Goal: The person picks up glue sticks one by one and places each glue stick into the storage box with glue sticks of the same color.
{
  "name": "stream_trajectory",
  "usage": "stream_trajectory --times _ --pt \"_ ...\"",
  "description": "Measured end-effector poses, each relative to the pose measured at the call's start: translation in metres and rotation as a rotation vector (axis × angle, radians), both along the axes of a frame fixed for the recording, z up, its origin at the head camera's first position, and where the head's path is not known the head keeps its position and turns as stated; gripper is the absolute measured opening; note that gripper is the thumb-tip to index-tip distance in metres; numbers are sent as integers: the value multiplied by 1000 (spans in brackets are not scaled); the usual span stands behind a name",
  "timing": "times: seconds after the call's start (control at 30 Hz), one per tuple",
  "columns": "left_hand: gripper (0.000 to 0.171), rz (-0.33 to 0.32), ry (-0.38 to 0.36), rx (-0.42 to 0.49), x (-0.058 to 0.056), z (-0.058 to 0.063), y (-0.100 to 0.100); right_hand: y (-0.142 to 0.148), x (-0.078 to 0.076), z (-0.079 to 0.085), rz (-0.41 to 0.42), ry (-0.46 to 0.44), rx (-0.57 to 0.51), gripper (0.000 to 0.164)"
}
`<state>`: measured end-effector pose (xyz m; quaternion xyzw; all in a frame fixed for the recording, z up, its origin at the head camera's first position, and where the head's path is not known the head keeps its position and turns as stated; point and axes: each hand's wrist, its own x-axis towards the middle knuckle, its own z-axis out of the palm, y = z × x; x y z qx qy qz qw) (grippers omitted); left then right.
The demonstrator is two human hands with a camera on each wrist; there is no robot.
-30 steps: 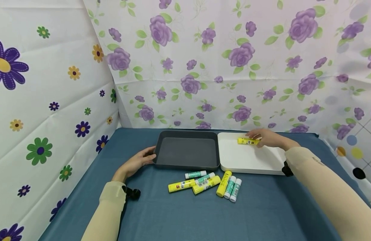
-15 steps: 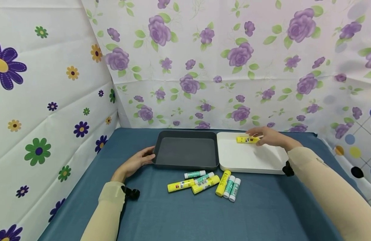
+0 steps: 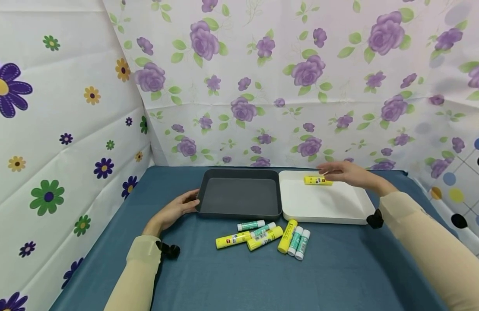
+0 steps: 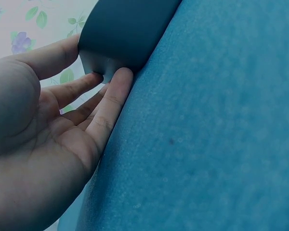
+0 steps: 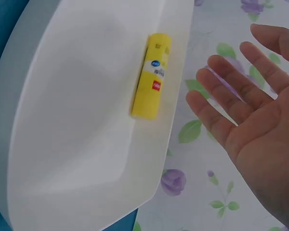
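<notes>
A yellow glue stick (image 3: pixel 318 180) lies in the white tray (image 3: pixel 325 207), along its far wall. My right hand (image 3: pixel 346 172) hovers just over the tray's far side with nothing in it. In the right wrist view, the fingers of that right hand (image 5: pixel 260 101) are spread and apart from the glue stick (image 5: pixel 152 77). At the other side, my left hand (image 3: pixel 176 211) holds the dark grey tray (image 3: pixel 239 214) by its left edge. The left wrist view has the thumb and fingertips of this left hand (image 4: pixel 62 106) against the tray's corner (image 4: pixel 115 43).
In front of the trays lie several glue sticks, among them a yellow one (image 3: pixel 287 236), a green-and-white one (image 3: pixel 302 245) and another yellow one (image 3: pixel 233 239). Some overlap. A blue cloth (image 3: pixel 223 280) covers the table. Flowered curtains (image 3: pixel 239 86) hang behind and at the left.
My right hand has let go of the yellow glue stick, which stays in the white tray. Its fingers have straightened and lifted away slightly. The left hand has kept its place.
</notes>
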<state>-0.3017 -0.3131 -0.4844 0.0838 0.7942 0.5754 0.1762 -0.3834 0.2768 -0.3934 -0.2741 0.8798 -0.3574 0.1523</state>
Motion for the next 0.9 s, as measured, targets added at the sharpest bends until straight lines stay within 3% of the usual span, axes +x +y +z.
stream_trajectory --times 0.53,0.9 --pt "68 8 2 -10 1 3 2 -14 21 19 36 -1 -32 50" --pt "67 9 6 4 1 4 2 -16 31 18 41 -33 -55 47"
